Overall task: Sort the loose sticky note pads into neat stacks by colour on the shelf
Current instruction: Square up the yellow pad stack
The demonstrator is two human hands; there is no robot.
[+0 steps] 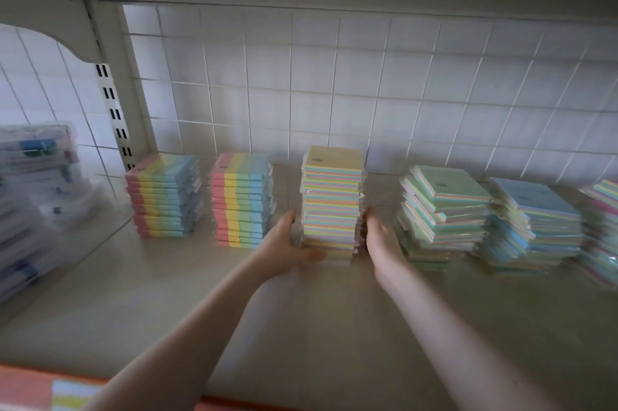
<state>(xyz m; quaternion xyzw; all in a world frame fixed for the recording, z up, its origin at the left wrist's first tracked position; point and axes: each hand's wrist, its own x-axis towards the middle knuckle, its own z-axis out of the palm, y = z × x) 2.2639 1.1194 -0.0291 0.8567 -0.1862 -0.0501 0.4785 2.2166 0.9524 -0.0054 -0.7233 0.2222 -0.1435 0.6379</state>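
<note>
Both hands were at the middle stack (331, 199) of sticky note pads, the one topped with a yellow pad and showing thin rainbow edges down its front. The left hand (287, 245) held its lower left side, fingers laid up along the wrapping and the thumb hooked under the front bottom corner. The right hand (379, 236) pressed flat against the lower right side, fingers fairly straight — though the blur there made it hard to say whether the fingertips curled behind the stack.

The stack stood on the shelf (167, 293), squeezed between the two palms, its upper pads leaning slightly out of line.

The step in hand looked like squaring this pile — pressing its sides true, or shifting it as a whole. Just left of the left fingers stood two tidy stacks (242, 199) of striped pads; right of the right fingers, apart from them, sat looser, skewed piles (444, 209) topped in green and blue.

The next move likely called for an even squeeze from both sides and a gentle nudge at the top pads, kept low enough that the tall, slippery pile did not topple. After that, the skewed piles on the right seemed to need the same care.
</note>
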